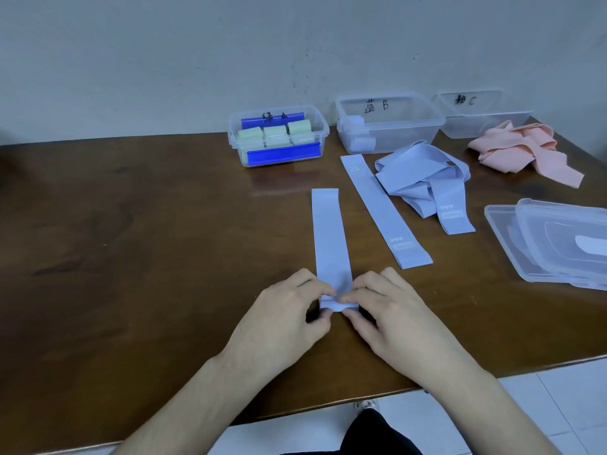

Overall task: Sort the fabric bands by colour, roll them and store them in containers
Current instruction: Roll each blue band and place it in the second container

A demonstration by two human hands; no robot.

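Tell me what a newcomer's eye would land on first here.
Probably both hands, left hand and right hand, pinching the near end of a blue band at the table's front. Next, the pink bands heaped far right, and the box of green rolls by the wall.

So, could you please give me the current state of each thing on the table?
Band being rolled: flat, near end curled.
Left hand: pinching that roll.
Right hand: pinching it too.
Second flat band: unrolled.
Blue pile: loose.
Pink pile: loose.
Box A: open, green rolls inside.
Box B: open, two blue rolls.
Box C: open.
Lids: off, stacked.
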